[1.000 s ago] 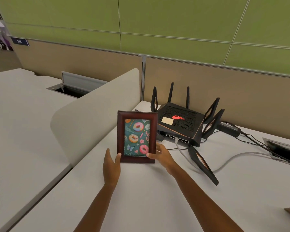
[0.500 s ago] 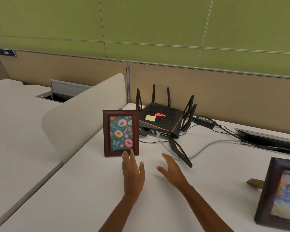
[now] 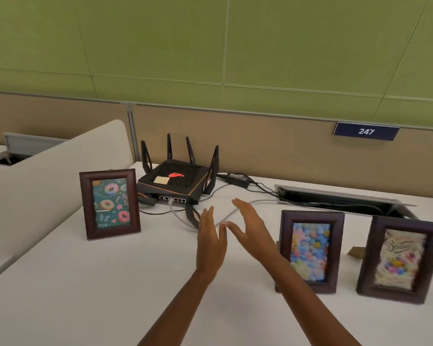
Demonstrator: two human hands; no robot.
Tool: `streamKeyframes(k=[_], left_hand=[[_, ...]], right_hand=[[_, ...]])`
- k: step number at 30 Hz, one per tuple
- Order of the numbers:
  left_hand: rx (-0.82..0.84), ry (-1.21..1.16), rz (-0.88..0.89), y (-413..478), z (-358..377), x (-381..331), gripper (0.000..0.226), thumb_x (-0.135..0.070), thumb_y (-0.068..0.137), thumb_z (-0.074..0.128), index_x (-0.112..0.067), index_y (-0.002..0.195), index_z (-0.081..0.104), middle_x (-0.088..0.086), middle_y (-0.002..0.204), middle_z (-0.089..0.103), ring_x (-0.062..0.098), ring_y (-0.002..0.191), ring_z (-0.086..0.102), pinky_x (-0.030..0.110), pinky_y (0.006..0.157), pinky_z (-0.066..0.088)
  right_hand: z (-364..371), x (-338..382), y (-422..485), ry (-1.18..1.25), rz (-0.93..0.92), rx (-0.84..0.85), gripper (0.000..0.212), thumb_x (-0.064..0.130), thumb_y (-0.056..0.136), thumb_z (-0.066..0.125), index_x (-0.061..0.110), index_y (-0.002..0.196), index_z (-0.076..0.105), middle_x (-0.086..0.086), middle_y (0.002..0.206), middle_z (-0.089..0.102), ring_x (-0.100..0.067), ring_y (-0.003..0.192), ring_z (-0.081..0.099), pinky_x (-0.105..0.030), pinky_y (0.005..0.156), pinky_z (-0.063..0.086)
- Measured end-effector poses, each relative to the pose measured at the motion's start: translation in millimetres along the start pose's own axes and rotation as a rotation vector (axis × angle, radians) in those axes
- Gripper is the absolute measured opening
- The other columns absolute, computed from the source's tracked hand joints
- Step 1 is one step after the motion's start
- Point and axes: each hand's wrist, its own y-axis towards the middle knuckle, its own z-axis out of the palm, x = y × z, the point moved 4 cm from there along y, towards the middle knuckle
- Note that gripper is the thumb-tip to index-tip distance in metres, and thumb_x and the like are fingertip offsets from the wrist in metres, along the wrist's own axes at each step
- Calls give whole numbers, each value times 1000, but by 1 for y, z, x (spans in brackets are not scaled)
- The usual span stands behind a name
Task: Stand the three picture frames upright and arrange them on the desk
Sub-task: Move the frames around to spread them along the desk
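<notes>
Donut frame (image 3: 109, 204) upright at 9 o'clock on desk (image 3: 98, 283). Pastel frame (image 3: 310, 250) and woven-picture frame (image 3: 400, 258) upright side by side at 3 o'clock. Left hand (image 3: 210, 240), right hand (image 3: 250, 231) between them, fingers spread, holding nothing, thumbs nearly touching. Black router (image 3: 175, 183) with cables at 12 o'clock, behind hands. Plate "247" (image 3: 366, 131) on partition at 1 o'clock.

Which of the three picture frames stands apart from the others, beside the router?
The doughnut-picture frame, left of the router. The pastel-balls frame and the woolly-picture frame stand together on the right.
</notes>
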Motion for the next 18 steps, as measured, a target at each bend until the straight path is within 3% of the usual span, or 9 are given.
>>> streamKeyframes(k=[6, 10, 14, 18], left_hand=[[240, -95, 19, -13, 61, -52, 46, -26, 97, 33, -16, 141, 25, 3, 152, 29, 17, 139, 27, 29, 113, 23], [240, -159, -62, -25, 87, -62, 43, -24, 98, 33, -13, 139, 29, 7, 149, 34, 19, 136, 33, 29, 111, 26], [238, -108, -167, -36, 108, -56, 44, -24, 97, 35, -12, 139, 29, 11, 147, 37, 25, 134, 36, 37, 109, 33], [227, -73, -219, -46, 122, -47, 42, -25, 98, 33, -10, 137, 32, 14, 142, 44, 28, 129, 44, 41, 107, 40]], right_hand=[[-87, -21, -27, 47, -32, -223, 49, 22, 90, 51, 12, 136, 35, -7, 147, 36, -19, 137, 30, -26, 110, 23], [-128, -51, -47, 92, -16, -383, 46, 12, 89, 53, 4, 132, 40, -14, 140, 43, -23, 132, 37, -14, 104, 23], [-148, -93, -66, 64, 64, -483, 45, 14, 90, 51, 4, 132, 39, -16, 140, 43, -25, 132, 37, -26, 106, 28], [-145, -133, -82, 78, 182, -459, 49, 20, 91, 49, 7, 135, 34, -14, 144, 39, -24, 134, 35, -23, 100, 26]])
